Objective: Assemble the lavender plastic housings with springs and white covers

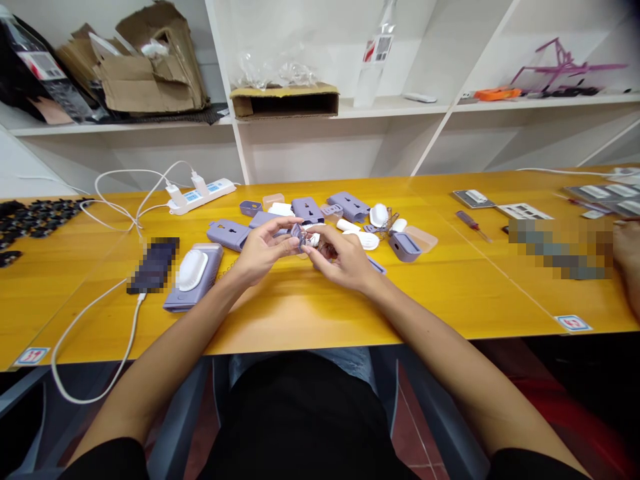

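Observation:
Just above the table, my left hand [263, 250] pinches a small purple plastic part [298, 232]. Opposite it, my right hand [344, 259] has its fingers closed at the same part, around a small white piece [313, 238] with something metallic beside it, mostly hidden by the fingers. Purple plastic housings [349, 205] lie beyond the hands, among white round caps [379, 215] and translucent covers [421, 240]. Thin metal springs [389, 225] rest to the right. Left of my forearm is a purple housing [213, 263] with a white domed piece [193, 270] on it.
A phone [154, 265] with a white cable [134, 340] lies at left, near a power strip [203, 195]. Black parts [35, 223] cover the far left. A screwdriver [473, 225] lies at right, and another person's hand [627, 250] is at the right edge. Shelves [310, 150] stand behind.

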A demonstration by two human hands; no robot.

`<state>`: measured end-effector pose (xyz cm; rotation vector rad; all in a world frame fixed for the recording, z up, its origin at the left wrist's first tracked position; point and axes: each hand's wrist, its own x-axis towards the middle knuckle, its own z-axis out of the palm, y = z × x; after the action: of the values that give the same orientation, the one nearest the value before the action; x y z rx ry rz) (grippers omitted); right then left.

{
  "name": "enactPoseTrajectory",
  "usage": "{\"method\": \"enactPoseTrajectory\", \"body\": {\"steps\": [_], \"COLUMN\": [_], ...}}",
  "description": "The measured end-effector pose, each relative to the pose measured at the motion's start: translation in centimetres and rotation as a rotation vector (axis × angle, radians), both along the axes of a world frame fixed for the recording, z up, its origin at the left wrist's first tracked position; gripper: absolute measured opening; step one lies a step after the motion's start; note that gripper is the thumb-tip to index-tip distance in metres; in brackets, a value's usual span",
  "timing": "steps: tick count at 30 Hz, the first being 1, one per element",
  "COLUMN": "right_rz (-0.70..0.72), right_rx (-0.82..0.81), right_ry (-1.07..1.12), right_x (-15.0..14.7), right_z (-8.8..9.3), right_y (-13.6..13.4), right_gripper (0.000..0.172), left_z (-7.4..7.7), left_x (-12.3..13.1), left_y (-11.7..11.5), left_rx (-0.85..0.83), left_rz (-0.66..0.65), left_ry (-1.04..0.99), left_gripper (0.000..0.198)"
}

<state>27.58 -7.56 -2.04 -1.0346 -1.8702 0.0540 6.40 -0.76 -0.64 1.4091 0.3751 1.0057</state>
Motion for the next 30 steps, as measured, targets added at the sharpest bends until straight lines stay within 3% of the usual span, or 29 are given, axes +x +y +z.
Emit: {"method": "enactPoseTrajectory", "body": {"steps": [15,23,30], "right_rz": [0.070,0.053,0.048], "right_rx": [0.017,0.045,0.032], "right_ry": [-0.033,-0.047,-0.053], "right_x": [0.42,0.53,0.47], "right_z": [-0.15,-0.36,-0.23], "right_y": [0.46,0.62,0.47], "right_gripper": [0.028,0.032,0.031], "left_z": [0.07,0.45,0.71], "left_x": [-0.17,-0.19,-0.12], "left_y": [0.06,-0.01,-0.20], "left_rx": [-0.028,0.117,0.160], "left_rz": [0.065,0.132,0.097], "left_ry": [0.044,0.071,0.060], "left_gripper": [0.052,0.047,0.044]}}
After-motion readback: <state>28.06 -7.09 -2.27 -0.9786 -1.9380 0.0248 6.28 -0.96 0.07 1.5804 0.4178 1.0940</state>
